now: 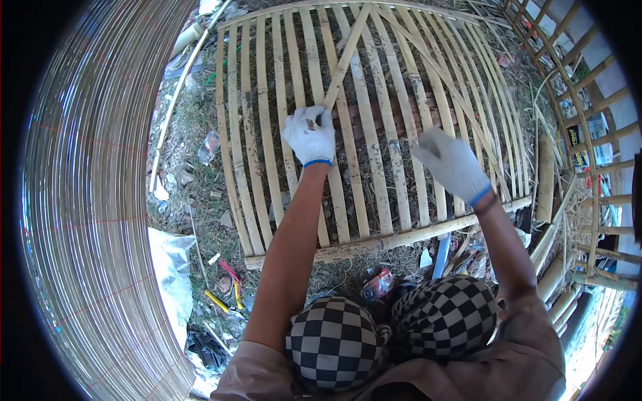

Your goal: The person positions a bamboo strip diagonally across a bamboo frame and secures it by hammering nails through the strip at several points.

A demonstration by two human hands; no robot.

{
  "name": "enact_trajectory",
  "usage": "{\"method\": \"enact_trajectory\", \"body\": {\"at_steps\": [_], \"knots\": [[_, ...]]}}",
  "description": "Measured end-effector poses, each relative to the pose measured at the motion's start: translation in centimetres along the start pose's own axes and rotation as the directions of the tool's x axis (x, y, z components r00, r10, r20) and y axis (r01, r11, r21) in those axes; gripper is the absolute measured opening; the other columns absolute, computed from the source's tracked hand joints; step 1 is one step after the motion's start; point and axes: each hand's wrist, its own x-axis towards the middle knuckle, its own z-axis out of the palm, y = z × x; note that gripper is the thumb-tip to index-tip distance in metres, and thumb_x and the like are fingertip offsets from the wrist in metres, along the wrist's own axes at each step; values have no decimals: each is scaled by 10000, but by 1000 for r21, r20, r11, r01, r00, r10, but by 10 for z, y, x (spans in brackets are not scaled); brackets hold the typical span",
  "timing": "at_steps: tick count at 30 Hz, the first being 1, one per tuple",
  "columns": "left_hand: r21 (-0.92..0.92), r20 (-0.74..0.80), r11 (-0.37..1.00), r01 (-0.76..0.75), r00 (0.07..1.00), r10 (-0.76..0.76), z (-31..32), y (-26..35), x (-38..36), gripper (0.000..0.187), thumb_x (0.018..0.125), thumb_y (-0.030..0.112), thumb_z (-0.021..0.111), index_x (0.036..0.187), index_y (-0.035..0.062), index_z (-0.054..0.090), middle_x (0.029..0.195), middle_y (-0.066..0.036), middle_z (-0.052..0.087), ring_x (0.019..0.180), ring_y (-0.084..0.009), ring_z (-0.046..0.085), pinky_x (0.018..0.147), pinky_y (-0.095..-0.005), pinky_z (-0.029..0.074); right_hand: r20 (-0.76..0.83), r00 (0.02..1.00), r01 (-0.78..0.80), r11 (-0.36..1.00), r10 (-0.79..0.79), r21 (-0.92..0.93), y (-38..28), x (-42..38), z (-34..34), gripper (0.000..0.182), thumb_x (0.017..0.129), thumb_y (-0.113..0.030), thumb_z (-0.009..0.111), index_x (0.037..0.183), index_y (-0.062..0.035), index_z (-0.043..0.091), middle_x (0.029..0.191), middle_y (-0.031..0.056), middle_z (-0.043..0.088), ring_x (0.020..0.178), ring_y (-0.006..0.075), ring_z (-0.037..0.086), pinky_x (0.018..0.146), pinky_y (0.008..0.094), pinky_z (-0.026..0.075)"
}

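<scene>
A bamboo slat panel (374, 150) lies in front of me, its pale strips running away from me between crosswise end bars. My left hand (311, 136), in a white glove with a blue cuff, is closed at the lower end of a slanting bamboo strip (349, 57) that lies over the slats. Over the right half of the panel is my right hand (453, 165), gloved the same way. Motion blurs its fingers, so their hold cannot be made out. A second slanting strip (438, 70) crosses the slats farther right.
A tall screen of thin reeds (93, 194) stands at my left. On the right is a bamboo lattice (595, 120), with bamboo poles (546, 180) near it. Yellow-handled pliers (217, 301), a blue blade-like strip (441, 256) and white plastic sheeting (170, 274) lie on the littered ground.
</scene>
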Motion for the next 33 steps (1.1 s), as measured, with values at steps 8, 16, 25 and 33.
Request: {"method": "enact_trajectory", "body": {"at_steps": [8,16,25,33], "knots": [[9,77,1000,-22,997,21,6,-11,6,149,896,336,842,899,188,825,975,-87,772,952,-355,715,878,-500,546,-131,687,-726,678,714,-113,138,-314,98,736,839,-478,912,1325,-10,619,1230,281,722,1105,476,727,912,556,584],[-59,11,994,-87,996,88,5,-11,7,122,885,294,851,883,174,827,913,-73,793,867,-342,732,876,-479,570,-213,655,-744,668,725,-11,139,-328,150,755,817,-431,924,1426,-103,622,1331,218,661,1217,431,662,1004,543,554],[-1,-28,984,-176,984,176,9,-16,6,97,882,267,851,909,176,826,899,-83,791,901,-368,734,956,-489,576,-415,633,-750,651,653,-120,178,-430,153,641,914,-352,830,1452,-93,596,1415,209,652,1295,422,629,1089,529,519],[13,18,996,-92,996,92,1,-8,6,113,871,248,869,918,156,823,879,-105,745,851,-362,708,828,-488,567,-124,651,-745,662,749,85,182,-467,125,384,972,-315,801,1221,-35,716,1068,190,796,980,351,777,883,464,597]]}}
